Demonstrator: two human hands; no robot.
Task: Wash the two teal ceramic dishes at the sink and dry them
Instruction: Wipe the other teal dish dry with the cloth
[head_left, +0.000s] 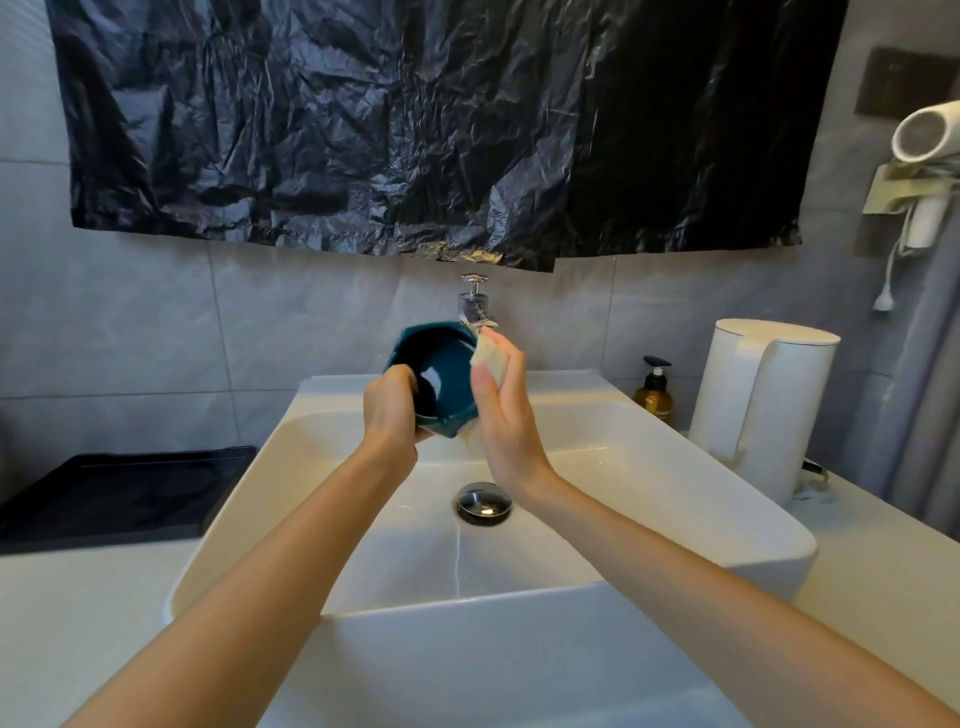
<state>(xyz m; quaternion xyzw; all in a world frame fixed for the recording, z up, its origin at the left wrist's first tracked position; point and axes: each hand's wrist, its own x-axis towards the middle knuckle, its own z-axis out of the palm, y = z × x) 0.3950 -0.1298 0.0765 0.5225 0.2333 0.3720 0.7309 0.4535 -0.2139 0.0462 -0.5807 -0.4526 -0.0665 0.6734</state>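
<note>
One teal dish (441, 374) mid-wipe, second one not in view

Left hand (389, 415) has its fingers (402, 379) curled round the dish's near rim, tilted over the sink (623, 452). The right hand (506, 415) pinches a pale cloth (491, 358) against the outer wall. I'd guess the next move is rotating it to do the inside.

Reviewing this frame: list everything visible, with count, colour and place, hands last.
teal dish: one, teal, held tilted above the sink; second not in view
cloth: one, pale, against the dish's right edge
sink: one, white, centre
tap: one, chrome, behind the dish
drain plug: one, chrome, basin floor
plastic sheet: one, black, on the wall
pump bottle: one, amber, right of sink
kettle: one, white, right counter
hair dryer: one, white, upper right wall
tray: one, black, left counter
left hand: grips the dish's rim
right hand: holds the cloth
</note>
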